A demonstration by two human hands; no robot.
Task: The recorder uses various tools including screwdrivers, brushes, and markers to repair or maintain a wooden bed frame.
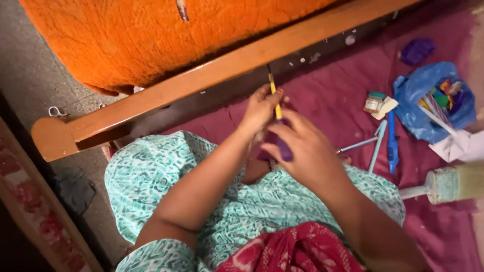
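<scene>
My left hand [259, 111] pinches a thin yellow stick, likely a pencil or brush [274, 90], whose tip points up toward the wooden bed rail. My right hand [302, 146] is closed around a small purple object [283, 147] at the stick's lower end. Both hands meet above my lap, which is covered in teal patterned cloth [161, 171]. What the purple object is I cannot tell.
A wooden bed rail [212, 75] with an orange blanket [151, 35] runs behind my hands. On the maroon mat [343, 95] lie a blue bag of craft supplies [433, 100], a small jar [373, 103], light blue sticks [377, 143], a blue tool [392, 146], white paper [461, 146] and a wide brush [448, 184].
</scene>
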